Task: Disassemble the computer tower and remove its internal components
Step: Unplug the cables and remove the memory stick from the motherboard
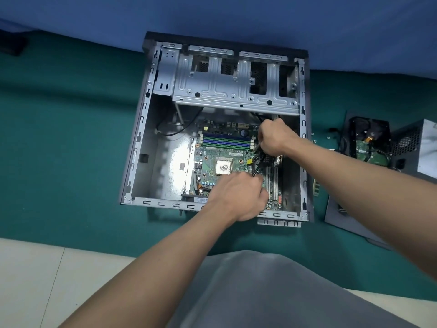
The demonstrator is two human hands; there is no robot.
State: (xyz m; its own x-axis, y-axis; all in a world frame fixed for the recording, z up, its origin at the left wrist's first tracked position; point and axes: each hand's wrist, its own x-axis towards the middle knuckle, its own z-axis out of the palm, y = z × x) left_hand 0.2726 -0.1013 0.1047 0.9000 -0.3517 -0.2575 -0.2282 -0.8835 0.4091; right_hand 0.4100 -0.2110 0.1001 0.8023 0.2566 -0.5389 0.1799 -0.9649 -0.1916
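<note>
Gripping a bundle of black cables (pixel 259 162) at the right edge of the motherboard (pixel 212 157), the right hand (pixel 274 138) is clenched round its upper part. The left hand (pixel 238 197) curls its fingers on the lower end, inside the computer tower (pixel 142 129) lying open on the green mat (pixel 71 138). Much looks done: the power supply (pixel 418 150) and hard drive (pixel 367 153) sit out on the mat to the right, the side panel (pixel 350 223) is off, the drive cage (pixel 224 86) is empty and the CPU (pixel 223 166) is bare. What remains, I judge, is freeing these cables and lifting out the motherboard, which is still seated in the tower.
</note>
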